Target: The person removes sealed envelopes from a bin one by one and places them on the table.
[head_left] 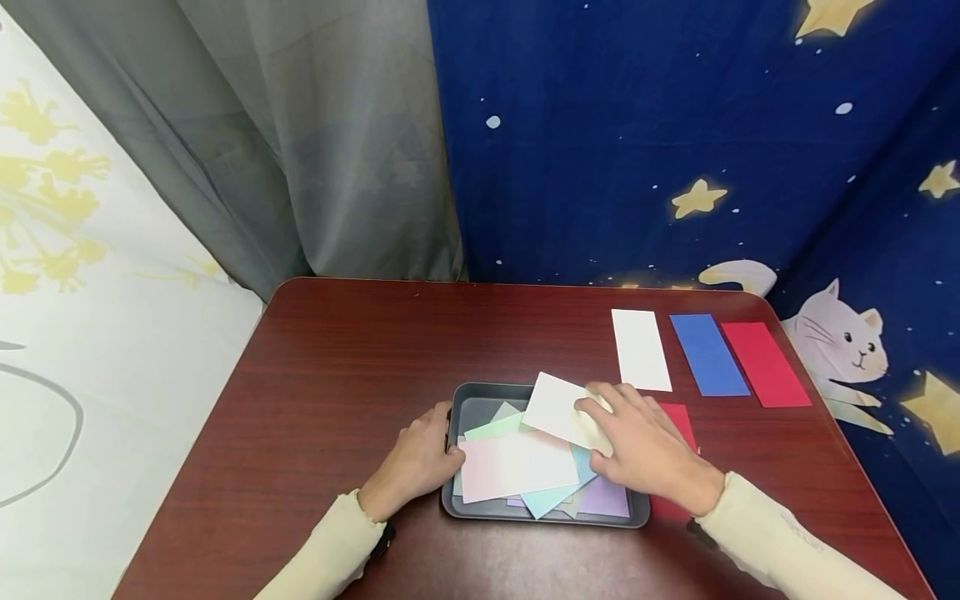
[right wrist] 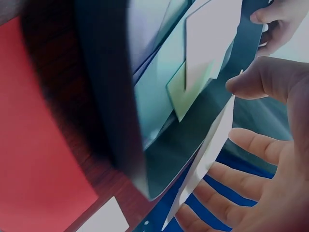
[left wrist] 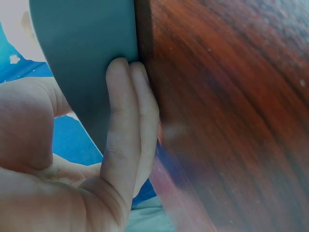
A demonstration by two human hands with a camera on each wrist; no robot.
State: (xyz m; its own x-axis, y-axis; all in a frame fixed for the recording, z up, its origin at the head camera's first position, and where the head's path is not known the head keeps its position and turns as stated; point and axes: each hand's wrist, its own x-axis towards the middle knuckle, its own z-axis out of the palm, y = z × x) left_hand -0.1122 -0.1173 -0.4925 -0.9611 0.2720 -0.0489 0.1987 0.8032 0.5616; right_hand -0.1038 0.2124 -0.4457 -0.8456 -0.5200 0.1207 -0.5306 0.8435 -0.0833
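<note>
On one table [head_left: 337, 358], left grip [head_left: 418, 454] clasping one tray [head_left: 474, 410], right grip [head_left: 639, 437] pinching one card [head_left: 555, 407]

Your head view: looks forward and down from above, widest, takes in table [head_left: 352, 358], curtains [head_left: 585, 167] at 12 o'clock. Your left-wrist view: very near left hand [left wrist: 113, 174], tray [left wrist: 87, 58] at 10 o'clock. Your right-wrist view: near right hand [right wrist: 263, 164] at 4 o'clock, faces into tray, left hand at 2 o'clock. All three share tray.
</note>
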